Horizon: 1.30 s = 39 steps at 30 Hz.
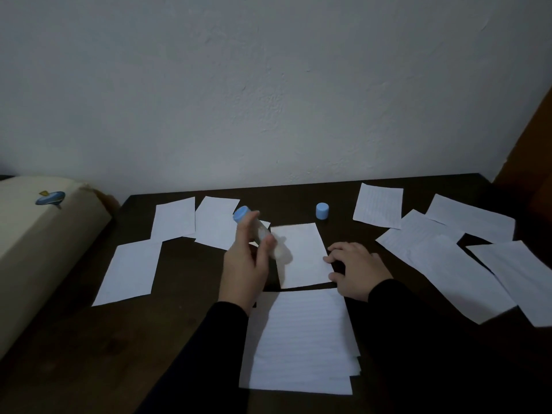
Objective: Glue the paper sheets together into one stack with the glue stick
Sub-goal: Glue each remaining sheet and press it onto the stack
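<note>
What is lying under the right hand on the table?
The right hand rests on the right edge of the middle sheet, fingers spread on it. Its palm lies over the dark table. Anything beneath the palm is covered.

Cap [322, 210] behind centre sheet [301, 252] — stack [301, 342] before.

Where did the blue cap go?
The cap stands on the table near the wall, just behind the middle sheet, right of the glue stick.
</note>
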Motion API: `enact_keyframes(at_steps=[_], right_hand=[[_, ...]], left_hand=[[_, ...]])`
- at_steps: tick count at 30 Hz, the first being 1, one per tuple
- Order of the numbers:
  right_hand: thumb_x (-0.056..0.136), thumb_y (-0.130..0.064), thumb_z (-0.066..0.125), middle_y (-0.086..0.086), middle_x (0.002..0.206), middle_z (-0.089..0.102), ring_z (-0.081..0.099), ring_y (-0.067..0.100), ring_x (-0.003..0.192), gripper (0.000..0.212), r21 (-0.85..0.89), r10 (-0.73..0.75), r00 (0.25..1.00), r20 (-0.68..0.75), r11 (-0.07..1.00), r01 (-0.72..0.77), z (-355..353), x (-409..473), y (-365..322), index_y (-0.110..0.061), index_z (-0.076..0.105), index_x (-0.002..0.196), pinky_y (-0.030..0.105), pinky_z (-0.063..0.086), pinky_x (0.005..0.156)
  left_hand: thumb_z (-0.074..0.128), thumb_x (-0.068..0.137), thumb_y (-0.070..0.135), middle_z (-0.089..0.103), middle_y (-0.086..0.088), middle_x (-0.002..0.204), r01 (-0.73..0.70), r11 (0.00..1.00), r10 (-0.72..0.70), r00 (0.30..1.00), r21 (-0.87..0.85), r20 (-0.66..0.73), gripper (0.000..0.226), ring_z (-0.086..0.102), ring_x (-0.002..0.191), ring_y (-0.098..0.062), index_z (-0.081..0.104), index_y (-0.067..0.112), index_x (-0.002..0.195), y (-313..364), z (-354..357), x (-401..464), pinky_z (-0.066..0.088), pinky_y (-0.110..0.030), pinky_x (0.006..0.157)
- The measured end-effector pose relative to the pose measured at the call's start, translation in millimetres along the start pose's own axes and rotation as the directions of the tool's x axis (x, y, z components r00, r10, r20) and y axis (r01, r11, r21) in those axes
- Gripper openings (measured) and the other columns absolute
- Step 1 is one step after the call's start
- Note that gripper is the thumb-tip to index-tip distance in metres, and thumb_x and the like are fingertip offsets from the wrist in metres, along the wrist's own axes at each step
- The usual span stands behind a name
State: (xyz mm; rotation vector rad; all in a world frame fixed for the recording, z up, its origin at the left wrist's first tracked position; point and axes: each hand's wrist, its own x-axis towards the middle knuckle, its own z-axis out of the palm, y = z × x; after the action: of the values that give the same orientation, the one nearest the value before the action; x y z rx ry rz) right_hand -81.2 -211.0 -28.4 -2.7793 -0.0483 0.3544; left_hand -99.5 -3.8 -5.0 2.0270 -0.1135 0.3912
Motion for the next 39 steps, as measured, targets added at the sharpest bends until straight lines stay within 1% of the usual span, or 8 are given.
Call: enact_keyframes(at_steps=[3, 6, 10, 12, 16, 21, 30, 39], right_hand=[[0.093, -0.031, 0.057, -0.015, 0.148, 0.033, 0.024, 0.013, 0.140, 0.042, -0.007, 0.013, 1.000, 0.001, 1.000, -0.013, 1.1, 0.9, -0.7, -0.034, 0.049, 0.134, 0.050, 0.023, 0.115], [0.095, -0.043, 0.051, -0.011, 0.146, 0.038, 0.031, 0.012, 0.137, 0.039, 0.048, 0.059, 0.995, -0.076, 0.997, -0.055, 8.1, 1.3, -4.7, -0.031, 0.050, 0.132, 0.049, 0.025, 0.114], [0.084, -0.071, 0.048, -0.003, 0.153, 0.027, 0.022, 0.018, 0.142, 0.076, 0.005, 0.147, 0.980, -0.131, 0.989, -0.148, 23.9, 0.2, -14.0, -0.027, 0.035, 0.144, 0.051, 0.018, 0.115], [0.086, -0.068, 0.048, -0.002, 0.153, 0.025, 0.018, 0.019, 0.142, 0.074, 0.006, 0.151, 0.979, -0.137, 0.988, -0.152, 26.0, 0.5, -17.0, -0.026, 0.033, 0.145, 0.052, 0.017, 0.116], [0.089, -0.058, 0.052, -0.003, 0.152, 0.024, 0.016, 0.021, 0.142, 0.067, 0.003, 0.150, 0.982, -0.114, 0.989, -0.150, 20.7, 1.4, -20.9, -0.025, 0.036, 0.145, 0.051, 0.019, 0.115], [0.087, -0.058, 0.056, -0.002, 0.152, 0.025, 0.018, 0.021, 0.141, 0.069, 0.016, 0.160, 0.981, -0.106, 0.987, -0.160, 16.9, 2.6, -18.9, -0.027, 0.036, 0.145, 0.051, 0.020, 0.113], [0.092, -0.052, 0.049, -0.001, 0.151, 0.022, 0.013, 0.021, 0.142, 0.063, -0.013, 0.143, 0.984, -0.101, 0.989, -0.145, 18.5, -2.3, -26.2, -0.023, 0.034, 0.146, 0.050, 0.019, 0.113], [0.094, -0.048, 0.049, -0.004, 0.146, 0.027, 0.018, 0.019, 0.139, 0.054, -0.021, 0.111, 0.989, -0.093, 0.993, -0.113, 19.4, -1.8, -27.2, -0.025, 0.040, 0.141, 0.049, 0.019, 0.112]], left_hand=[[0.061, 0.092, 0.027, 0.063, 0.004, 0.103, 0.048, 0.998, -0.047, 0.998, -0.034, 0.029, 0.031, 0.062, 0.081, -0.007, 0.049, 0.040, 0.118, -1.7, -4.1, 2.8, 0.046, -0.007, 0.067], [0.080, 0.076, 0.016, 0.064, 0.010, 0.105, 0.148, 0.975, -0.143, 0.989, -0.167, 0.042, 0.051, 0.066, 0.091, -0.002, 0.055, 0.031, 0.117, -5.5, -3.9, 4.1, 0.052, -0.011, 0.074], [0.077, 0.080, 0.016, 0.067, 0.003, 0.097, 0.187, 0.977, -0.185, 0.982, -0.100, 0.027, 0.038, 0.067, 0.079, -0.007, 0.055, 0.029, 0.108, -17.1, -1.3, 6.8, 0.056, -0.020, 0.067], [0.072, 0.084, 0.033, 0.066, 0.001, 0.089, 0.260, 0.964, -0.257, 0.965, -0.061, 0.051, 0.027, 0.063, 0.071, -0.010, 0.055, 0.030, 0.105, -21.5, 0.5, 8.0, 0.052, -0.022, 0.060], [0.057, 0.087, 0.055, 0.059, -0.002, 0.096, 0.305, 0.942, -0.311, 0.950, 0.139, 0.022, 0.034, 0.057, 0.083, -0.011, 0.061, 0.024, 0.100, -36.2, 0.5, 14.4, 0.049, -0.025, 0.070], [0.061, 0.090, 0.041, 0.062, 0.002, 0.096, 0.359, 0.923, -0.363, 0.932, 0.137, 0.005, 0.023, 0.059, 0.090, -0.011, 0.059, 0.020, 0.097, -43.2, -9.0, 16.5, 0.041, -0.022, 0.070], [0.069, 0.086, 0.035, 0.061, 0.003, 0.098, 0.273, 0.945, -0.277, 0.961, 0.179, -0.002, 0.024, 0.058, 0.089, -0.012, 0.060, 0.021, 0.102, -44.7, -10.0, 12.7, 0.044, -0.026, 0.075], [0.072, 0.084, 0.032, 0.061, 0.002, 0.115, 0.316, 0.937, -0.320, 0.948, 0.151, 0.000, 0.043, 0.055, 0.097, -0.012, 0.054, 0.020, 0.122, -39.8, -12.1, 12.1, 0.043, -0.024, 0.080]])
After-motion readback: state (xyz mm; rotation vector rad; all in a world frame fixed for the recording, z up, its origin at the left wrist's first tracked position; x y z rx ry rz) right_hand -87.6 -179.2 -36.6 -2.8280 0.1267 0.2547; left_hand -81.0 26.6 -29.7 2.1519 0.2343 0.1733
